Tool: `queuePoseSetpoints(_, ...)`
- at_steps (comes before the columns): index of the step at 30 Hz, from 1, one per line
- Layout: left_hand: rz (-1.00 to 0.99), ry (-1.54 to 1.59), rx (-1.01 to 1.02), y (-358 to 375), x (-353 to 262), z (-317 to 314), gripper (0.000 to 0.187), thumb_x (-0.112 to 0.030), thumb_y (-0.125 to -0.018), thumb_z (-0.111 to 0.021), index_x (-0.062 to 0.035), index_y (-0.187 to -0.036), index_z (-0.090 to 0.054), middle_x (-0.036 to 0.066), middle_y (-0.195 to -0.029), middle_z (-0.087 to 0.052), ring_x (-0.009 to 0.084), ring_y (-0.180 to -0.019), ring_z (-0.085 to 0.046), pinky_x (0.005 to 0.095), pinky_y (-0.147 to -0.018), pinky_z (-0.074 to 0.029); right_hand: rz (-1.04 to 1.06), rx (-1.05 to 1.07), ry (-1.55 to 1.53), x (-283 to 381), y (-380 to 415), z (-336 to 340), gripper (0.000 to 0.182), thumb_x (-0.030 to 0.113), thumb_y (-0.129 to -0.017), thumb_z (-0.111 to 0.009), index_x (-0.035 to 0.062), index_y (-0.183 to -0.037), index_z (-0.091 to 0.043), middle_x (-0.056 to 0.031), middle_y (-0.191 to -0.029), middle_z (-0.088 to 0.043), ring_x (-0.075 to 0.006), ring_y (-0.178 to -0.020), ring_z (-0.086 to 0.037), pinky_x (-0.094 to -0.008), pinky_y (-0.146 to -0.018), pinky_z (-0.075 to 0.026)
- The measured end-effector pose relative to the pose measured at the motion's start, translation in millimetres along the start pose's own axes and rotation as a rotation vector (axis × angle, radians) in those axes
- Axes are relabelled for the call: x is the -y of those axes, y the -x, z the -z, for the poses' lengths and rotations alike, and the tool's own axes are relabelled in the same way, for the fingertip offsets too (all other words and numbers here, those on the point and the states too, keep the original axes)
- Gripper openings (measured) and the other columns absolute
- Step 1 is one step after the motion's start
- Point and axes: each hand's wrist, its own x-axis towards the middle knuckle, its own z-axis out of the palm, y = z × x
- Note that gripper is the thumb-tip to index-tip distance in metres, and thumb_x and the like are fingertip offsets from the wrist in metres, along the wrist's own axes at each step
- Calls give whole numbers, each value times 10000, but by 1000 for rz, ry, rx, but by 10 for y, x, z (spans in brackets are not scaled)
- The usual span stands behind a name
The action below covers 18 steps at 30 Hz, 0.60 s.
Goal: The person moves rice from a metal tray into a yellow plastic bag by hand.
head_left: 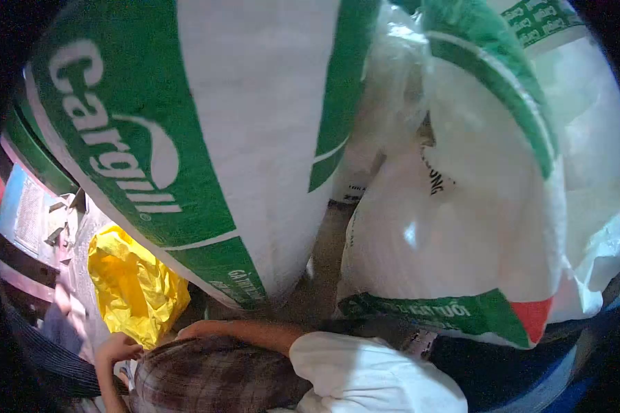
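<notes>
two green-white sacks [207, 138], left one reads "cargill"; hands out of view, state unknown.

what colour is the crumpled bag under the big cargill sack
Bright yellow; the crumpled bag shows in the head view, lower left.

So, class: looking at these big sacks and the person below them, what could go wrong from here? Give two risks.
1. The green-and-white Cargill sack leans tilted right above a person in a plaid cap; it could slide or topple onto them.
2. The second white sack leans against it with a loose plastic liner sticking out of its top; it might shift too, or spill.
</notes>
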Motion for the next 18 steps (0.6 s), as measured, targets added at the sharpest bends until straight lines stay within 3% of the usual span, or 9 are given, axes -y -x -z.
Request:
queuePoseSetpoints(1, 36, -58, -134, 236, -202, 41, 217, -229, -694, -532, -22, -703, -596, 117, -653, -577, 234, -577, -565, 273, -564, -445, 27, 38, -25, -159, 33, 14, 353, 268, -712, -502, -36, -893, -492, -157, -807, -532, -194, -731, -507, -315, -647, -379)
queuePoseSetpoints(3, -89, -232, -291, 673, -559, 24, 200, -206, -690, -538, -15, -736, -577, 81, -666, -584, 214, -618, -563, 244, -573, -437, -10, 23, -3, -90, 119, 65, 384, 308, -721, -488, -32, -899, -493, -160, -832, -531, -204, -773, -504, -325, -664, -378)
queuePoseSetpoints(5, -153, -531, -624, 1053, -949, -110, 168, -205, -677, -550, -60, -759, -577, 38, -717, -582, 181, -672, -551, 249, -613, -431, -40, 6, 5, 75, 230, 39, 416, 347, -729, -473, -28, -906, -494, -162, -858, -531, -213, -815, -501, -335, -681, -377)
queuePoseSetpoints(7, -520, -345, -760, 1540, -1548, -58, 155, -72, -636, -515, -46, -778, -571, 132, -741, -553, 268, -709, -543, 326, -585, -420, -48, 13, 10, 139, 239, 9, 419, 351, -729, -471, -28, -906, -494, -162, -860, -531, -214, -817, -500, -336, -682, -377)
queuePoseSetpoints(9, -852, -211, -908, 1714, -1986, -66, 198, -23, -604, -532, -61, -796, -559, 151, -810, -544, 281, -734, -539, 334, -613, -426, -57, 20, 15, 100, 218, -8, 423, 355, -730, -468, -28, -907, -495, -161, -863, -530, -215, -820, -499, -337, -684, -376)
queuePoseSetpoints(10, -1000, -225, -1086, 1791, -2258, -86, 226, -2, -564, -564, -60, -782, -554, 154, -804, -545, 286, -744, -535, 348, -638, -433, -63, 23, 17, 87, 235, -28, 424, 357, -730, -467, -27, -907, -495, -161, -864, -530, -215, -821, -498, -338, -684, -376)
queuePoseSetpoints(11, -1217, -172, -1163, 1812, -2537, -107, 249, -46, -579, -592, -81, -821, -541, 143, -835, -534, 276, -741, -530, 362, -665, -438, -68, 25, 18, 111, 248, -48, 426, 359, -731, -465, -27, -907, -495, -161, -865, -530, -216, -823, -498, -338, -685, -376)
queuePoseSetpoints(13, -1501, -166, -1563, 1714, -3062, -213, 298, -175, -658, -572, -218, -942, -497, 99, -921, -501, 258, -826, -508, 379, -717, -432, -75, 24, 30, 163, 248, -41, 429, 363, -731, -463, -27, -907, -495, -160, -867, -530, -217, -825, -497, -340, -687, -375)
queuePoseSetpoints(18, -1618, -276, -1540, 1766, -3327, -148, 300, -184, -657, -574, -228, -943, -496, 90, -924, -500, 258, -844, -499, 381, -727, -427, -122, -27, 83, 278, 355, 134, 438, 373, -733, -456, -26, -908, -496, -159, -873, -530, -219, -832, -494, -343, -690, -375)
